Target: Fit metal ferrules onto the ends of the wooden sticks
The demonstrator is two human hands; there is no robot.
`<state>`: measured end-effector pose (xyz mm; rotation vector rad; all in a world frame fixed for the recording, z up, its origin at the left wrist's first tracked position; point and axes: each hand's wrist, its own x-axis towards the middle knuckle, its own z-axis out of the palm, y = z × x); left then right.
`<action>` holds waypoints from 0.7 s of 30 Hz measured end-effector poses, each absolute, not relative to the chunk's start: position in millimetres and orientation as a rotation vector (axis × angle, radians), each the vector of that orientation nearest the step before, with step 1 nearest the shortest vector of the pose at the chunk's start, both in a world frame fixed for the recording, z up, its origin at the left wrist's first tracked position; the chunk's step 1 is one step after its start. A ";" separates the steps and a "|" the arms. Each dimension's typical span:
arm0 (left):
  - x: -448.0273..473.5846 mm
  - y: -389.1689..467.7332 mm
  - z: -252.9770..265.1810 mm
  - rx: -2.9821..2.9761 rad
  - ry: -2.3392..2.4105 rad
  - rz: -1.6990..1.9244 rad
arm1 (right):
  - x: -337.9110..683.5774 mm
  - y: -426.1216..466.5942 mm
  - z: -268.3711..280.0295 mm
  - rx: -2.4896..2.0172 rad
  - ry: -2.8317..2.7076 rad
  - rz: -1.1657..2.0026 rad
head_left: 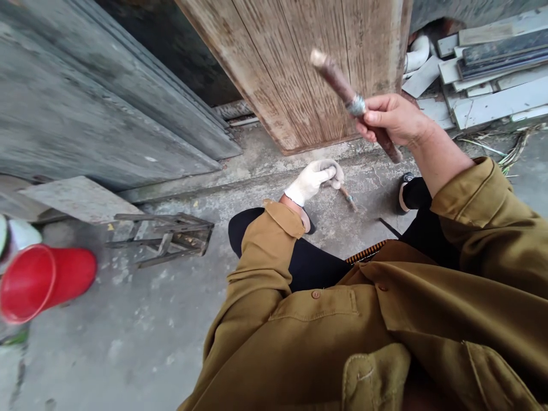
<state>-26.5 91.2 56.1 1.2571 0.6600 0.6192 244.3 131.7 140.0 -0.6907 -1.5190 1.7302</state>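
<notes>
My bare right hand (394, 121) is closed around a short reddish-brown wooden stick (336, 79). The stick is raised and slanted, its pale cut end at upper left, and shiny wire (355, 105) is wound around its middle beside my fingers. My left hand (317, 178), in a white glove, is lower and further left, with its fingers pinched together. Whatever they grip is too fine or hidden to name. A smaller stick (349, 200) with a bluish winding shows just beyond the gloved fingertips; whether it touches them I cannot tell.
A wooden plank door (295, 68) stands in front. At left are a red bucket (72, 274) and a small wooden stool (171, 237) on its side. Stacked boards (496, 103) and a white pipe (417, 54) are at upper right. My knees are bent over the concrete floor (162, 331).
</notes>
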 end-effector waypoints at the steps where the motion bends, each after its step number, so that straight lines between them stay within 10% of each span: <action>1: -25.3 89.9 57.2 1.240 0.655 0.627 | 241.0 131.1 139.8 -0.688 -1.415 1.709; 11: -23.7 87.8 55.4 1.401 0.804 0.768 | 249.0 153.1 131.8 -1.214 -1.179 1.346; 17: -20.4 76.3 67.6 1.645 0.713 0.398 | 247.6 153.4 99.8 -2.035 -2.406 0.655; 21: -31.1 85.1 65.8 1.549 0.854 0.704 | 235.7 139.0 101.2 -1.719 -3.112 1.269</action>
